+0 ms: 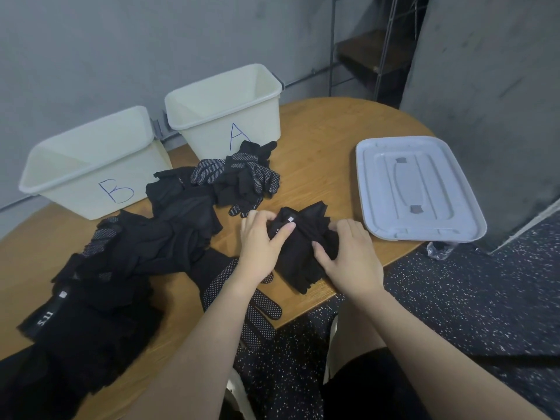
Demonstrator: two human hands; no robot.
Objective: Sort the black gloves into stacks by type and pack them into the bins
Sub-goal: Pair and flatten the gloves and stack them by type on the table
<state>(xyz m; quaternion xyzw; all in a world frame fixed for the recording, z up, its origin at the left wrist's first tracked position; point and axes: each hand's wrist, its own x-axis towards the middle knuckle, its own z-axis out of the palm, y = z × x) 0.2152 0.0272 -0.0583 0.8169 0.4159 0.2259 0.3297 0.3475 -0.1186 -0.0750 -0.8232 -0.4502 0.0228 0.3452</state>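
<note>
A small stack of plain black gloves [303, 247] lies near the table's front edge. My left hand [262, 241] grips its left side, thumb on top beside a small white tag. My right hand [348, 256] grips its right side, thumb pressed into the fabric. Behind them, a stack of dotted-palm black gloves [242, 174] sits in front of bin A [224, 107]. Bin B [91, 165] stands to the left; both cream bins look empty. A large unsorted heap of black gloves [121, 262] spreads over the table's left half.
A grey-blue plastic lid [415, 189] lies upside down at the table's right. The round wooden table [318, 131] stands against a grey wall. A clear plastic bottle [439, 250] lies on the speckled floor below the lid.
</note>
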